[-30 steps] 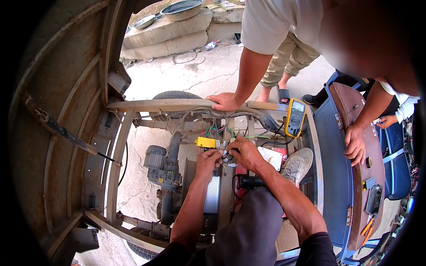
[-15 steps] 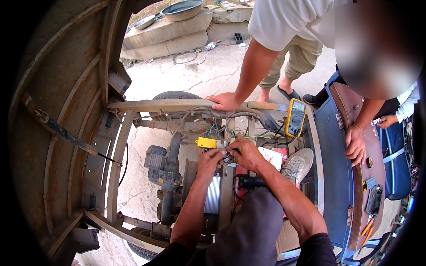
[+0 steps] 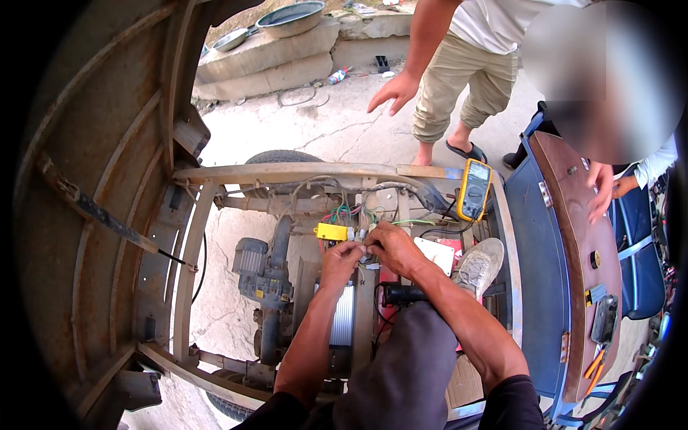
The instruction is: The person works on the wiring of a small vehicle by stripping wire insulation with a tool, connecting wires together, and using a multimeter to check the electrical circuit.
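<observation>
My left hand and my right hand meet over the open vehicle frame, fingertips pinched close together. What lies between them is too small and covered to make out. Just beyond the fingers is a bundle of coloured wires, with pale plug connectors among them. A yellow box sits beside the left fingertips. Below my left wrist lies a finned silver metal unit. Right of my right hand is a white plate. A yellow multimeter leans at the frame's far right corner.
A motor with its axle housing lies left of my arms. My shoe rests inside the frame. A co-worker stands beyond the far rail. At right, orange-handled pliers lie on a brown-topped seat panel.
The co-worker has lifted one hand off the far rail and drawn the other back from the brown panel, straightening up. My hands stay nearly in place, fingertips still together.
</observation>
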`<move>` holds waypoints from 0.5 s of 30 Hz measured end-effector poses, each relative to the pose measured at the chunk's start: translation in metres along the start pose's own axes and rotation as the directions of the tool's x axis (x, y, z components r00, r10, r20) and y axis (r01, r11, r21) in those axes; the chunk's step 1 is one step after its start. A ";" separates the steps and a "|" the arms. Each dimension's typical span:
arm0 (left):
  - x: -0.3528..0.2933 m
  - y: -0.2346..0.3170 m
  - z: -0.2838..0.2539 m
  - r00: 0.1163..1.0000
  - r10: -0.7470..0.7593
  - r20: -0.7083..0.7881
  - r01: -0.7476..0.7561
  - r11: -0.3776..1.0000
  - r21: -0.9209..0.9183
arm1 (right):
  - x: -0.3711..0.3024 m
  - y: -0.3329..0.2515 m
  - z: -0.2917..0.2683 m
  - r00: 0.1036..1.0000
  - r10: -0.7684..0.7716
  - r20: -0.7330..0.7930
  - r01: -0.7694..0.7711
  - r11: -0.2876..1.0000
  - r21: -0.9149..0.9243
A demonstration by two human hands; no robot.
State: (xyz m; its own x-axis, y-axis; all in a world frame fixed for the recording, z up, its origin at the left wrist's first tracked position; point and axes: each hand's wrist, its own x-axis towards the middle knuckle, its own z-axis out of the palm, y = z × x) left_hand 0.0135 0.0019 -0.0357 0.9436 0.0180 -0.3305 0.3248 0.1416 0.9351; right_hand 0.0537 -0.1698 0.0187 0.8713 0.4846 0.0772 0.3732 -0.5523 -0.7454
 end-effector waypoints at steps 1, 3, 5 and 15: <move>-0.001 0.001 0.001 1.000 0.002 -0.006 -0.002 1.000 0.000 | 0.000 0.000 0.000 1.000 0.002 -0.003 -0.002 1.000 0.001; -0.002 0.005 0.002 1.000 -0.003 -0.002 0.003 1.000 0.016 | -0.001 0.001 0.000 0.999 -0.035 -0.013 0.036 0.999 0.009; -0.003 0.008 0.001 1.000 -0.005 -0.001 0.005 0.999 0.033 | -0.001 0.000 0.000 0.999 -0.041 -0.021 0.041 0.999 0.002; -0.001 0.000 -0.002 1.000 0.002 0.027 -0.001 1.000 -0.016 | -0.003 0.010 0.004 0.997 -0.082 -0.004 0.082 0.997 0.011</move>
State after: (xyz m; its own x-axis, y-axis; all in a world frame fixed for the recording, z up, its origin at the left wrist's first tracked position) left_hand 0.0125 0.0042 -0.0357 0.9456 -0.0089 -0.3253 0.3225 0.1577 0.9333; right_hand 0.0536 -0.1744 0.0086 0.8389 0.5258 0.1410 0.4403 -0.5029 -0.7438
